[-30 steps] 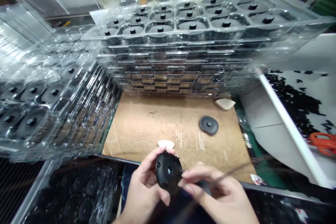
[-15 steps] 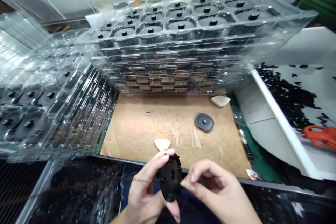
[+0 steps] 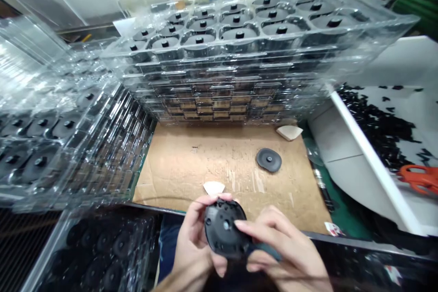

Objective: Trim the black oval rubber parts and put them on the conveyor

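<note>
From where I'm watching, the left hand (image 3: 195, 237) grips a round black plastic part (image 3: 224, 229) by its rim, and the right hand (image 3: 284, 255) closes on it from the other side, fingers across its face. The part is held just above the near edge of the bench, its ribbed underside and central hole facing up toward the camera. A dark teal strip (image 3: 267, 251) runs under the right fingers, possibly a tool handle, though I can't make it out clearly from here.

On the cardboard sheet (image 3: 191, 164) covering the bench lie a flat black disc (image 3: 268, 160) and two pale triangular pieces (image 3: 214, 188) (image 3: 289, 132). Clear plastic trays of black discs (image 3: 239, 77) stand stacked behind it (a second stack (image 3: 68, 146) sits to the left). Orange scissors (image 3: 419, 179) lie off to the right.
</note>
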`<action>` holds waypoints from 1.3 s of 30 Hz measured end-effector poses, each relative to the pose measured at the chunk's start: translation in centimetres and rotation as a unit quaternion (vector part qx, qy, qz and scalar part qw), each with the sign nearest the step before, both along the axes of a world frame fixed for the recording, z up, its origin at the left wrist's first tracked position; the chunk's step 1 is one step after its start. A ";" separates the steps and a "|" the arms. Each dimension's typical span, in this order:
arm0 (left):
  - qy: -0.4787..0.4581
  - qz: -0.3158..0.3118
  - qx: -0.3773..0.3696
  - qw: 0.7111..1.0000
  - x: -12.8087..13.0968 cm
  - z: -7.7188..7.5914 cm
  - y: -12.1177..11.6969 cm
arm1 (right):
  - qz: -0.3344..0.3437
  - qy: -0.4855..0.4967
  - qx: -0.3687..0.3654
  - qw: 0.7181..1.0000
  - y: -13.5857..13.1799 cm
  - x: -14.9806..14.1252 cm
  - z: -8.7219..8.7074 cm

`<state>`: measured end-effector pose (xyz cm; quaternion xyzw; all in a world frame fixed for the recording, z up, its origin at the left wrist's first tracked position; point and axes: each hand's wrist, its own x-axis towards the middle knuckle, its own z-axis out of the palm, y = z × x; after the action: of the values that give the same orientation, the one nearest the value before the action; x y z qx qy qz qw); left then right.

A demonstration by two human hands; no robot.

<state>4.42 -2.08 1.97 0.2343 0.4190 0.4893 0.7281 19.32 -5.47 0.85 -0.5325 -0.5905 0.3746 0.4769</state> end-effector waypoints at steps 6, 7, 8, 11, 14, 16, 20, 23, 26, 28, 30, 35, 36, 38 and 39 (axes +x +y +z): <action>-0.135 -0.234 -0.122 0.955 -1.8 -0.9 1.2 | 0.055 -0.167 0.093 0.980 2.3 0.4 1.2; -0.144 -0.270 -0.142 0.941 -2.2 -1.0 1.3 | 0.085 -0.184 0.077 0.976 2.8 0.2 1.4; -0.150 -0.298 -0.151 0.931 -2.5 -1.1 1.4 | 0.117 -0.190 0.056 0.973 3.3 -0.1 1.4; -0.149 -0.344 -0.137 0.917 -3.5 -1.6 1.2 | 0.185 -0.164 -0.013 0.969 4.3 -1.2 1.1; -0.179 -0.322 -0.151 0.917 -4.5 -2.4 0.9 | 0.165 -0.145 -0.058 0.974 5.1 -2.0 -0.3; -0.212 -0.271 -0.168 0.924 -5.3 -2.8 0.8 | 0.096 -0.165 -0.082 0.978 5.8 -2.0 -1.7; -0.221 -0.171 -0.185 0.942 -6.5 -3.4 0.6 | -0.022 -0.227 -0.111 0.967 6.8 -2.5 -5.5; -0.211 -0.112 -0.181 0.954 -7.1 -3.7 0.7 | -0.022 -0.244 -0.098 0.964 6.4 -3.8 -7.7; -0.216 -0.052 -0.173 0.960 -7.4 -4.2 1.1 | 0.012 -0.233 -0.063 0.970 5.4 -5.1 -8.5; -0.220 -0.015 -0.183 0.958 -7.4 -4.7 1.3 | 0.033 -0.225 -0.048 0.973 4.9 -5.6 -8.6; -0.221 0.008 -0.192 0.956 -7.3 -5.1 1.4 | 0.042 -0.221 -0.044 0.973 4.7 -5.7 -8.4; -0.206 0.031 -0.176 0.962 -6.8 -4.7 1.4 | 0.045 -0.226 -0.037 0.972 4.2 -5.9 -8.1; -0.203 0.031 -0.170 0.964 -6.7 -4.5 1.4 | 0.050 -0.226 -0.032 0.972 4.1 -6.0 -8.0; -0.199 0.028 -0.162 0.966 -6.6 -4.1 1.4 | 0.073 -0.224 -0.019 0.972 3.9 -6.1 -7.9; -0.197 0.028 -0.160 0.967 -6.6 -4.0 1.4 | 0.086 -0.223 -0.011 0.971 4.0 -5.9 -7.8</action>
<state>-2.14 -0.70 -1.98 0.0023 0.3465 0.4725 0.8103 13.40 -1.52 -6.95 -0.5550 -0.7214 0.2928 0.2931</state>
